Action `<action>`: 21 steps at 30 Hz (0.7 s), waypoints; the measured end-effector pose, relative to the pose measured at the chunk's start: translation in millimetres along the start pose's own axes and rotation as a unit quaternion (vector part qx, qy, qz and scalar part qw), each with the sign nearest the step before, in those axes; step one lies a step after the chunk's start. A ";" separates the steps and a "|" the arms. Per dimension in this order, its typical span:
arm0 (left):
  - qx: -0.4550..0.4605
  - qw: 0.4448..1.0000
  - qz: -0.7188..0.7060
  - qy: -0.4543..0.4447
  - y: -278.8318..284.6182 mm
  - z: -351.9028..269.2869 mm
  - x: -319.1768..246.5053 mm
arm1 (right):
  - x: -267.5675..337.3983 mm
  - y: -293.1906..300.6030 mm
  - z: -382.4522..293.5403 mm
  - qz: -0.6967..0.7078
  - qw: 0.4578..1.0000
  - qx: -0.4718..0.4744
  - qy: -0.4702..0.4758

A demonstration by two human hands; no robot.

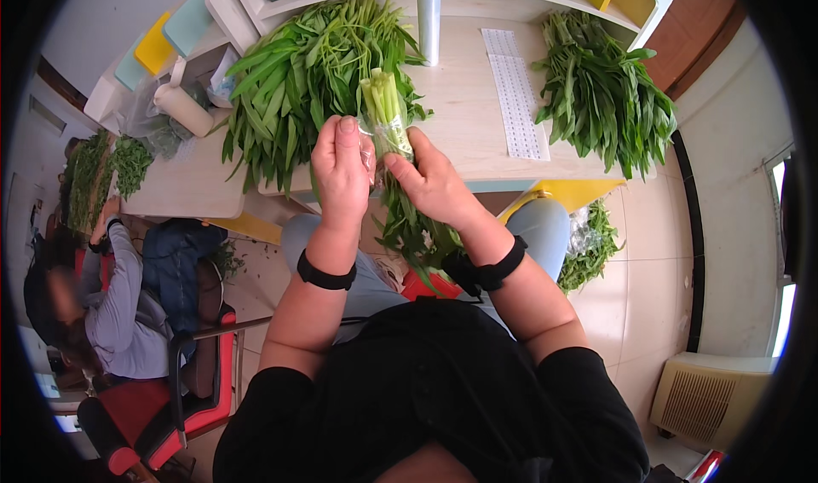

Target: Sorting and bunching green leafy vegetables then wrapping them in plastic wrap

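In front of my lap, my right hand (429, 177) grips a bunch of leafy greens (383, 99) with long stems. The pale cut stem ends point up and away from me, while the leaves (412, 230) hang down under my right wrist. Clear film or tape (393, 128) goes around the stems just below the cut ends. My left hand (342, 157) is curled beside the bunch, closed on a clear, shiny piece that looks like a roll of the same film (367, 157); my fingers hide much of it.
A large pile of loose greens (300, 80) covers the desk's left part. Stacked bunches (601, 93) lie at right, beside label sheets (517, 99). A metal post (429, 19) stands behind. Bagged greens (588, 246) are on the floor. A person (121, 310) handles greens at left.
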State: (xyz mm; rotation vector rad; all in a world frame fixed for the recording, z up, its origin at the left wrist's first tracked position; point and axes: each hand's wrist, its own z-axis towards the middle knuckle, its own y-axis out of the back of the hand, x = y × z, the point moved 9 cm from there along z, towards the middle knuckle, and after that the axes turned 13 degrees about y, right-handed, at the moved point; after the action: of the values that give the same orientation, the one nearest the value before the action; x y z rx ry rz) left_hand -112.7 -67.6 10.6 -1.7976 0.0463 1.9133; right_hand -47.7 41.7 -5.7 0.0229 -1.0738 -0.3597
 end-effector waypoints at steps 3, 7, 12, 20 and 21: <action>-0.032 0.999 0.019 -0.009 6.6 -0.7 -0.4 | -7.7 -13.3 -2.3 0.086 0.992 0.010 -0.090; -0.042 0.995 0.073 -0.044 6.4 -2.7 -3.2 | -10.0 -15.1 2.9 -0.026 1.000 0.003 -0.018; -0.063 0.991 0.101 -0.066 4.0 1.8 -0.9 | 5.6 -19.2 3.4 -0.269 0.962 0.030 0.041; -0.021 0.995 0.093 0.006 4.6 13.3 -2.2 | 19.4 -9.7 -1.3 -0.148 0.980 0.046 0.125; -0.006 0.996 0.090 0.020 2.5 14.9 -0.3 | 18.1 -7.6 -0.2 -0.144 0.983 0.041 0.110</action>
State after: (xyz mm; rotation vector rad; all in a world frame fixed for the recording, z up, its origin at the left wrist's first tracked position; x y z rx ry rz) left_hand -127.4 -64.5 11.9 -1.8962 0.2184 2.0021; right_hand -41.9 29.1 8.2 0.2874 -0.8644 -0.5607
